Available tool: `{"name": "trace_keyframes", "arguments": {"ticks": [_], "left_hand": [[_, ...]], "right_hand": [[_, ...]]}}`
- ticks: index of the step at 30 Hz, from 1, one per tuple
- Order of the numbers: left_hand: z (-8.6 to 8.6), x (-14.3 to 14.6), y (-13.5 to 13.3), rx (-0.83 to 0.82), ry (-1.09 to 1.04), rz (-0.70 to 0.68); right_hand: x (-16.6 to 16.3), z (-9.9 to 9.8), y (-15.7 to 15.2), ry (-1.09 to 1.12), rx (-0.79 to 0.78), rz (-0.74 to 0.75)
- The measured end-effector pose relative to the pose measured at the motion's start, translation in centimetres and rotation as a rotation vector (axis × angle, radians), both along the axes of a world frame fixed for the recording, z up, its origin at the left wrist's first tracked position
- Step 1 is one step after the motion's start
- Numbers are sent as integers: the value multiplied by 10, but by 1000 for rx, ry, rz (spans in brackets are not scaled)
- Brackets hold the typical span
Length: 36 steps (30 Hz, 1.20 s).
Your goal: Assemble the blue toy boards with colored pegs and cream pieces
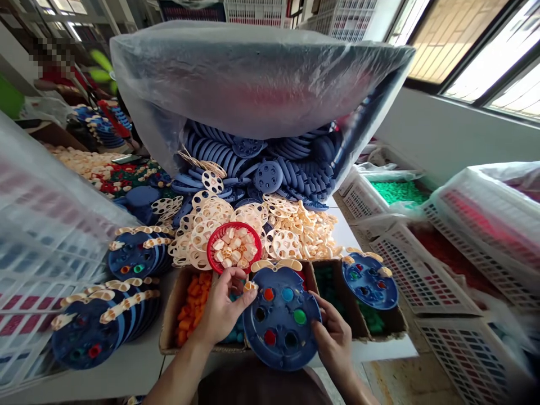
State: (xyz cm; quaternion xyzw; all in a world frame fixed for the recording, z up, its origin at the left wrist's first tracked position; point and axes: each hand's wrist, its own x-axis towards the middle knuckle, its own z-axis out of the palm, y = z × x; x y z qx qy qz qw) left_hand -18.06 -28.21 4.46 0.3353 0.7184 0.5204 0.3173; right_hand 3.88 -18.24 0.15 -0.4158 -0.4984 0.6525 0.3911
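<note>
Right hand (336, 333) grips the blue disc (280, 315) by its right edge.

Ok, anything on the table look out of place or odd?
One mild oddity: a lone blue disc sits across the right end of the cardboard box, apart from the stacked discs at left. It may be deliberate; no clear damage is visible.

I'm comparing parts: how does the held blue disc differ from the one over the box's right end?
The held disc is in the right hand; the right-end disc rests untouched over the cardboard box. The held disc looks larger in view than the right-end disc. The held disc shows only a curved cream strip on top; the right-end disc also has cream knobs near its sides. Both are round and blue.
</note>
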Motion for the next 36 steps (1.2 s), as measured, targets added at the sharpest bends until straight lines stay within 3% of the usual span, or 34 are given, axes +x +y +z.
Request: {"name": "trace_keyframes", "arguments": {"ticks": [2, 5, 7, 14, 19, 21, 24, 26, 31, 36], "left_hand": [[-2, -1, 4, -8, -269, -23], [0, -2, 6, 0, -582, -200], [3, -3, 4, 15, -646, -250], [7, 1, -1, 61, -674, -230], [9, -9, 8, -16, -503, -376], [5, -29, 17, -72, -262, -392], [-8, -65, 34, -207, 394, -149], [-19, -84, 44, -280, 691, -26], [-38, -95, 55, -324, 866, -91], [-39, -94, 53, -289, 895, -105]], "right_hand": [[-2, -3, -2, 22, 19, 28], [-4, -4, -6, 60, 16, 55], [-3, -3, -5, 77, 21, 66], [3, -1, 8, 41, 63, 57], [7, 7, 16, 24, 28, 34], [9, 10, 18, 53, 22, 40], [12, 11, 18, 100, 31, 28], [12, 11, 16, 113, 34, 17], [15, 9, 14, 110, 2, -35], [18, 2, 15, 66, -31, -4]]}}
